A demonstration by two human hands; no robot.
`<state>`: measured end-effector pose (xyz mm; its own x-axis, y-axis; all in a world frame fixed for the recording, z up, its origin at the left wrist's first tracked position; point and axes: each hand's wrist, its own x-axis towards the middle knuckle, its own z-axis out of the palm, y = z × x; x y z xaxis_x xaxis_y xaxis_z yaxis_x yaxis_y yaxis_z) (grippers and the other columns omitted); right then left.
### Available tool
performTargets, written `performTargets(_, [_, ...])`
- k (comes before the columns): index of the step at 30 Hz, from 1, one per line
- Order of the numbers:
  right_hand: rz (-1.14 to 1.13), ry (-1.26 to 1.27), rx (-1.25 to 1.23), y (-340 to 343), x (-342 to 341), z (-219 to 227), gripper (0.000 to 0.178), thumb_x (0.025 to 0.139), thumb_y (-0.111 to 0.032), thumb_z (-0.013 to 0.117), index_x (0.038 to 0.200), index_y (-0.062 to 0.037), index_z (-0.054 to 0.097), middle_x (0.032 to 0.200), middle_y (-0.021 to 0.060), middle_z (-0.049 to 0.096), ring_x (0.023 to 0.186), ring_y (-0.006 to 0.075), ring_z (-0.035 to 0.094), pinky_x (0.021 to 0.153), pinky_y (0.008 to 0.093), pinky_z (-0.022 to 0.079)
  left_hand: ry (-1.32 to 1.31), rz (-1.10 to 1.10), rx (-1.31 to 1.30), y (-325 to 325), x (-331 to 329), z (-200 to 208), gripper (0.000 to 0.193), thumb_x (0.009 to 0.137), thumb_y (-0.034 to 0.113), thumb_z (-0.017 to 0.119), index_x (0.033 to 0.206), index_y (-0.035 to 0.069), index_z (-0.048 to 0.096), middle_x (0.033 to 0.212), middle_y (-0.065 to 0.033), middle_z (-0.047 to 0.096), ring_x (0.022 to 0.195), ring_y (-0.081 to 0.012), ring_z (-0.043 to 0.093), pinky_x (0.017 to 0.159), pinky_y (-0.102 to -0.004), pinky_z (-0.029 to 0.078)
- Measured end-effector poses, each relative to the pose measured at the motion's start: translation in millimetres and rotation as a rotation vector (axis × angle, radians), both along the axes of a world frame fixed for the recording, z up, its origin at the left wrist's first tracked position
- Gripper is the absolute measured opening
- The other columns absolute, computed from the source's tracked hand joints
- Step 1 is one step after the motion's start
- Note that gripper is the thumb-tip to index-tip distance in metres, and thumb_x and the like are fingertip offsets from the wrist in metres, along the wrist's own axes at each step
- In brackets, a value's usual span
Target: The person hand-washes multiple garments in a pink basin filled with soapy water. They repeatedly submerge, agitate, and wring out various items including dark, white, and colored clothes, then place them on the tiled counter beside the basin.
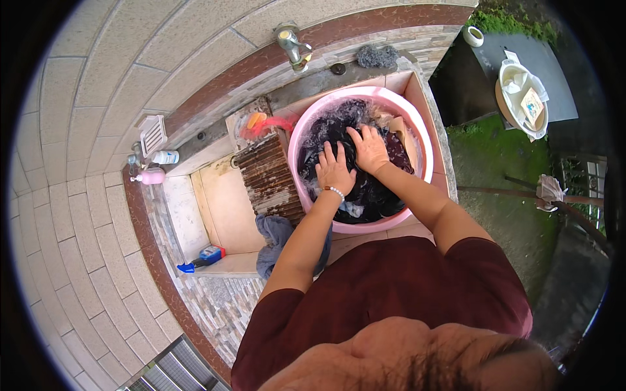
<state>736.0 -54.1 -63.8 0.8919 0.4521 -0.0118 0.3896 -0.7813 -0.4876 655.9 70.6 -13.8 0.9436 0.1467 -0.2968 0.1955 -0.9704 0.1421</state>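
A large round pink basin [425,140] sits in the tiled sink and holds dark wet clothes [368,192] in sudsy water. My left hand [335,171] lies on the black cloth with its fingers spread, a beaded bracelet on the wrist. Beside it, a little to the right and farther off, my right hand [370,148] rests on the same pile, fingers stretched out. Neither hand grips the cloth. At the basin's right side a beige and maroon piece [399,144] shows among the dark ones. Some pale cloth [352,209] pokes out near the basin's near edge.
Left of the basin is a ridged washboard [266,174], with a grey cloth [274,238] by its near end. A tap [293,47] projects from the wall. A blue-topped spray bottle [202,259] and a pink bottle [150,176] stand left. Beyond the sink, a tub [505,98] rests on a slab.
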Motion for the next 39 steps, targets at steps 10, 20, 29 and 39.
performTargets(10, [-0.603,0.688,0.772,21.0,46.0,-18.0,0.044,0.086,-0.012,0.067,0.128,-0.0054,0.056,0.103,0.0193,0.069,0.095,0.0346,0.066,0.089,0.0356,0.052,-0.122,1.453,-1.918,22.4,14.7,32.6,0.059,0.093,0.058,0.055,0.129,0.012,0.058,0.122,-0.0080,0.065,0.113,-0.0283,0.061,0.098,-0.0452,0.048])
performTargets(20, [0.376,-0.084,0.470,45.7,-88.3,130.4,0.046,0.080,-0.033,0.072,0.122,-0.0192,0.060,0.097,0.0134,0.054,0.083,0.0350,0.065,0.070,0.0435,0.055,-0.324,0.859,-2.231,60.6,-14.3,-1.1,0.059,0.095,0.057,0.050,0.123,0.006,0.059,0.120,-0.0125,0.063,0.110,-0.0268,0.061,0.094,-0.0408,0.049])
performTargets(29, [-0.141,0.351,0.154,47.0,46.6,98.7,0.052,0.088,-0.049,0.061,0.109,-0.0019,0.066,0.102,0.0248,0.069,0.102,0.0379,0.066,0.090,0.0475,0.052,-0.252,1.015,-1.150,23.1,-2.8,-30.9,0.051,0.099,0.039,0.052,0.124,-0.006,0.055,0.122,-0.0156,0.062,0.108,-0.0278,0.060,0.096,-0.0355,0.046])
performTargets(39, [0.159,0.040,0.016,-13.1,8.2,-2.4,0.061,0.083,-0.010,0.059,0.141,-0.0235,0.046,0.148,0.0256,0.035,0.128,0.0446,0.046,0.106,0.0476,0.041,0.141,0.009,-0.121,8.9,5.3,-32.5,0.089,0.081,0.026,0.073,0.155,0.031,0.024,0.150,-0.0300,0.025,0.129,-0.0509,0.038,0.108,-0.0501,0.038])
